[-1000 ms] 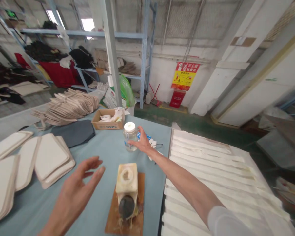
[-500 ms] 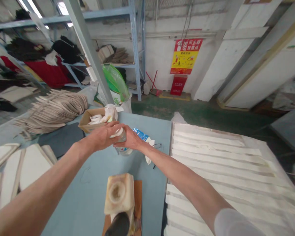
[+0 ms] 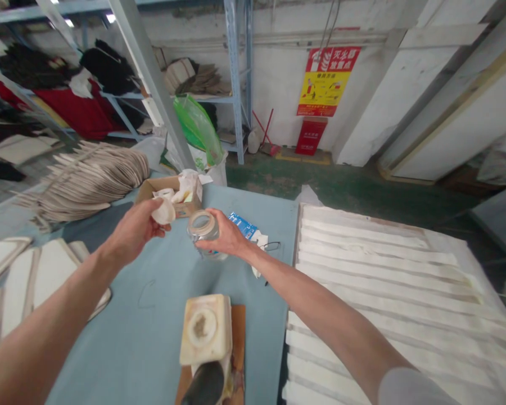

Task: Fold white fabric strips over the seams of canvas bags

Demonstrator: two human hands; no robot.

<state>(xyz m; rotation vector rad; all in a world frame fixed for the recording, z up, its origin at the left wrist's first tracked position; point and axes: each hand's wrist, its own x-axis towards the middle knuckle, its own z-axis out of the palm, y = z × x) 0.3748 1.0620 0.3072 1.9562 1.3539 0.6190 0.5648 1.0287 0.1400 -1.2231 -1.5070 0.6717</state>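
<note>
My left hand [image 3: 137,228] grips a whitish round lid [image 3: 164,212] by its edge, held up left of the jar. Around the side of a clear jar [image 3: 203,225] my right hand [image 3: 225,233] is closed; the jar's mouth is uncovered and faces up. Just behind the lid stands a cardboard box [image 3: 189,208] with white crumpled material in it. A blue packet [image 3: 242,226] lies right of the jar, beside a white paper piece and eyeglasses [image 3: 272,246]. Nearer to me, a yellowed plastic container [image 3: 206,329] with a round recess rests on a brown board [image 3: 238,337].
Tied grey-beige pieces [image 3: 96,177] and white padded panels [image 3: 53,270] lie at the left of the blue-grey table [image 3: 152,349]. White strips [image 3: 362,270] cover the surface to the right. A metal post [image 3: 156,79] rises behind the box.
The lid has come off the jar in my left hand, which has moved left and toward me. My right hand stays around the jar, whose open mouth now shows.
</note>
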